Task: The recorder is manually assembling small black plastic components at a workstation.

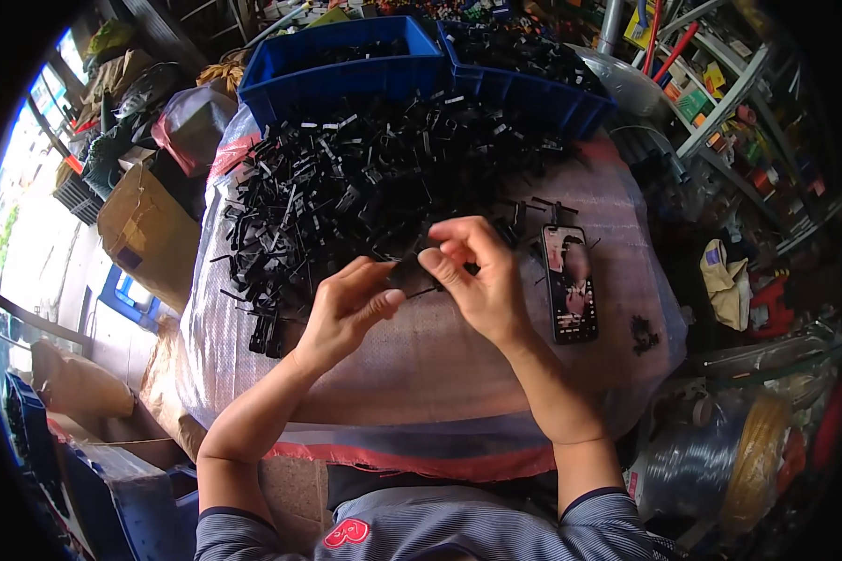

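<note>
My left hand (pixel 346 309) and my right hand (pixel 472 276) meet over the near edge of a big heap of small black plastic parts (pixel 346 187). Between the fingertips of both hands sits one small black plastic part (pixel 412 274), pinched from each side. The heap lies on a large sack wrapped in clear plastic (pixel 421 355) that serves as the work surface.
A phone (pixel 571 282) with a lit screen lies right of my right hand, with a few loose black bits (pixel 642 332) further right. Two blue bins (pixel 346 65) of black parts stand behind the heap. Cardboard boxes (pixel 150 234) left, shelving (pixel 730 103) right.
</note>
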The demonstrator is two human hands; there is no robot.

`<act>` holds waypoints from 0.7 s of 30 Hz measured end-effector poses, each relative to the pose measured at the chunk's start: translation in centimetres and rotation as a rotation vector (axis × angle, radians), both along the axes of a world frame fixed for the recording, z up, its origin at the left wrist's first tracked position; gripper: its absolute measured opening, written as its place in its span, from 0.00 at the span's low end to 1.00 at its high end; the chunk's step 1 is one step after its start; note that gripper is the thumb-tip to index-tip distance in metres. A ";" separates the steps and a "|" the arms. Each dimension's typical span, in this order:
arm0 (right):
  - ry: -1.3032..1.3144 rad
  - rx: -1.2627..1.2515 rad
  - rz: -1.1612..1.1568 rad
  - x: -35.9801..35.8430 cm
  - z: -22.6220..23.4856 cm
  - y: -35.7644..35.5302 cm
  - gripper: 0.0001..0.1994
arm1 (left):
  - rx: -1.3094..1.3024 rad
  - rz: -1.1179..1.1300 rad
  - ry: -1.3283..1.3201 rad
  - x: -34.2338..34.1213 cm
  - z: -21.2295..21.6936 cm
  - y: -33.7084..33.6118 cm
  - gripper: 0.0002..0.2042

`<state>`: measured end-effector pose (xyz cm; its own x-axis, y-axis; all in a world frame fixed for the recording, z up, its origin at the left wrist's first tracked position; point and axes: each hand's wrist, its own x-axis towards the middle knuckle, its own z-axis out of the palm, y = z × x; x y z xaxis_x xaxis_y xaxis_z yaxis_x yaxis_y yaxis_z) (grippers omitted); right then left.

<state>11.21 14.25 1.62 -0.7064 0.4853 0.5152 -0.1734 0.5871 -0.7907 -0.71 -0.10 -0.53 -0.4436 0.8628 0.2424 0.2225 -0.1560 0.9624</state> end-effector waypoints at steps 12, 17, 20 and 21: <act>0.060 -0.210 0.279 -0.3 -0.6 -1.2 0.05 | 0.141 0.068 -0.159 0.3 0.5 -0.5 0.11; -0.034 -0.753 0.471 -0.7 -0.1 -2.3 0.07 | 0.212 0.219 0.440 0.4 1.3 -1.2 0.13; -0.123 -0.866 0.622 -0.5 -2.3 -0.6 0.08 | 0.283 0.236 0.615 0.7 1.2 -1.2 0.13; -0.103 -0.905 0.701 -0.3 -2.6 -0.2 0.09 | 0.288 0.229 0.650 0.8 1.4 -1.0 0.13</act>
<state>10.89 14.09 -1.02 -0.9861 0.1313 0.1023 -0.1474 -0.4031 -0.9032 0.11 -1.14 0.87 -0.2950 0.6291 0.7192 0.7897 -0.2632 0.5541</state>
